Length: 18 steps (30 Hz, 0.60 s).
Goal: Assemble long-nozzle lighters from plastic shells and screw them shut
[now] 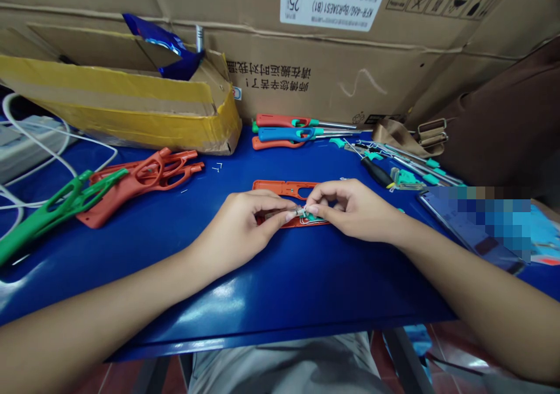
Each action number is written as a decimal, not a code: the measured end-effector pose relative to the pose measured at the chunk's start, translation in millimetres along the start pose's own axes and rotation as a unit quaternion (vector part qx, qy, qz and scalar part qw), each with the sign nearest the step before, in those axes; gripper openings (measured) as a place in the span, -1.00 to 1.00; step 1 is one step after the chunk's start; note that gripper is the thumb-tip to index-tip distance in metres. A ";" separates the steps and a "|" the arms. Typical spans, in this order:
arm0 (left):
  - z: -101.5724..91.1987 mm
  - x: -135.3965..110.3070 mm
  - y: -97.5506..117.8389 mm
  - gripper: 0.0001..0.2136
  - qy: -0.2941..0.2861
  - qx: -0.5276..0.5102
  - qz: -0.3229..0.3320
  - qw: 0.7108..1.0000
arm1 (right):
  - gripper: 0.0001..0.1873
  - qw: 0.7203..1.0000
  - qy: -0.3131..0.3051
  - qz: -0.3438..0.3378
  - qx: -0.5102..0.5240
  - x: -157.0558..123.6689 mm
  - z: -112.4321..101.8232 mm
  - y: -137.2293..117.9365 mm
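Pinches a small, slim, greyish part (pixel 299 212) between thumb and fingers of the left hand (pixel 245 219), with hardly any gap. Pinches at its right end with the right hand (pixel 350 210), thumb and fingers equally close; cannot tell the exact piece between them. Holds all this just above an orange plastic casing half (pixel 294 223) containing teal pieces and white wires, on the glossy blue worktop (pixel 306 289), near a second orange plastic half (pixel 273 185).
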State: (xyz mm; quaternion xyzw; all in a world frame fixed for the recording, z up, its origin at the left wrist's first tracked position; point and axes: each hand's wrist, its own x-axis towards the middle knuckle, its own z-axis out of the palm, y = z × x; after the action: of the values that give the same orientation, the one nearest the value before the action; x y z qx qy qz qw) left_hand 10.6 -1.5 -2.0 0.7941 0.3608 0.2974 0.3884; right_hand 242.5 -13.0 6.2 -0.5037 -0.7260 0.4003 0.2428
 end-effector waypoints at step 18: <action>-3.5 0.8 1.2 -0.83 0.010 0.016 -0.015 1.000 | -0.77 0.998 0.003 0.034 0.055 0.5 -1.4 0.3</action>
State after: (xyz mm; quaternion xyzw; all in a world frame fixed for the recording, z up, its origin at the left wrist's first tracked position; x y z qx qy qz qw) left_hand 8.9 0.0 0.9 0.7919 0.3809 0.2937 0.3763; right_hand 243.5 -12.0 6.7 -0.5150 -0.6845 0.4463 0.2592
